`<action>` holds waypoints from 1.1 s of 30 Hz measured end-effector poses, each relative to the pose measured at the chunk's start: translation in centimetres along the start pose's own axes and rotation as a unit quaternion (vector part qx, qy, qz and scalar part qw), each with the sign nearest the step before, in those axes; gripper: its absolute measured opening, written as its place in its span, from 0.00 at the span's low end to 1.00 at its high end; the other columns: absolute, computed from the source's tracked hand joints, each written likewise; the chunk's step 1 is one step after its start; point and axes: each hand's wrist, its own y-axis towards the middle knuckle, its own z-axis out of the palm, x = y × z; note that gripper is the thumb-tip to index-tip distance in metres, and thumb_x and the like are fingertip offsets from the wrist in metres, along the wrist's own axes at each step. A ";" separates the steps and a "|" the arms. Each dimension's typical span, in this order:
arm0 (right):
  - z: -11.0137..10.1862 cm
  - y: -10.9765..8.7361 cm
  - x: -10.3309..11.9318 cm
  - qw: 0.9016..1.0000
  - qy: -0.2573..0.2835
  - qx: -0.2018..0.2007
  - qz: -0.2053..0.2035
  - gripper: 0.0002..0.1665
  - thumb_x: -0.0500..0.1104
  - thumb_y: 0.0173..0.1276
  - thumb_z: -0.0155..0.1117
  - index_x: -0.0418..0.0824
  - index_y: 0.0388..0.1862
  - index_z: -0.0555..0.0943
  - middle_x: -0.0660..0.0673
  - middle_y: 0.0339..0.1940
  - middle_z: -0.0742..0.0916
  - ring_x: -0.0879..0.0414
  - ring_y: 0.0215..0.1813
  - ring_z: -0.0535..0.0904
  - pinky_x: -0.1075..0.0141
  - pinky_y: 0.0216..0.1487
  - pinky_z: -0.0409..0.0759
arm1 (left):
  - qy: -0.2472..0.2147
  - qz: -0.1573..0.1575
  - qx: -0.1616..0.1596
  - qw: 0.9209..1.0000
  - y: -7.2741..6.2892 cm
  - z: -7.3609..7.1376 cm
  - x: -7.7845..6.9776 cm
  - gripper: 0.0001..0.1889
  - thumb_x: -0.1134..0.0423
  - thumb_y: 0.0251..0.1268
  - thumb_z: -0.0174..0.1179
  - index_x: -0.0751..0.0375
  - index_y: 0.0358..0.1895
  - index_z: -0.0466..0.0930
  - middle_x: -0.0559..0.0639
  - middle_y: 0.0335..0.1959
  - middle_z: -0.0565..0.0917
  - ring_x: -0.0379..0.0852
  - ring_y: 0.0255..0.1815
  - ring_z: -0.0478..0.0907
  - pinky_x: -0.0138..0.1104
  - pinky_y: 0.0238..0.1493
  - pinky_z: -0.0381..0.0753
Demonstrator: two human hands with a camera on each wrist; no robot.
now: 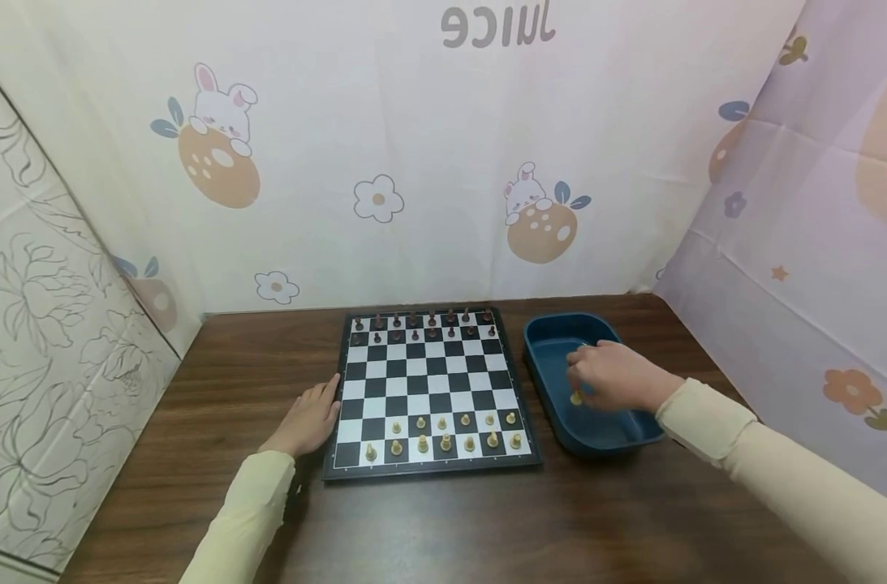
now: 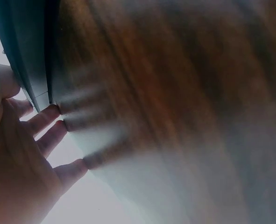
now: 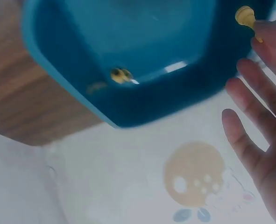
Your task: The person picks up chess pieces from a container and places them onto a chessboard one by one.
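Note:
A black-and-white chessboard lies on the brown table with pieces on it. My left hand rests at the board's left edge, its fingers stretched out; in the left wrist view the fingertips touch down beside the board's dark side. Over the blue tub, my right hand pinches a cream chess piece between thumb and forefinger, base outward, while the other fingers spread loosely. The piece's top is hidden by the fingers. Another cream piece lies on the tub's floor.
Dark red chess pieces stand in two rows at the board's far side. Cream pieces stand in two rows at the near side, where the front left corner square is bare. Printed cloth hangs behind the table and along its sides.

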 end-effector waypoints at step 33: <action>-4.1 16.8 12.3 0.988 -0.015 -0.010 -0.151 0.07 0.49 0.59 0.69 0.51 0.36 0.86 0.56 0.36 0.83 0.62 0.39 0.77 0.71 0.34 0.74 | -0.013 -0.023 0.012 1.000 0.4 -0.2 -0.1 0.30 0.59 0.75 0.42 0.68 0.74 0.48 0.68 0.68 0.63 0.64 0.68 0.59 0.55 0.69 0.57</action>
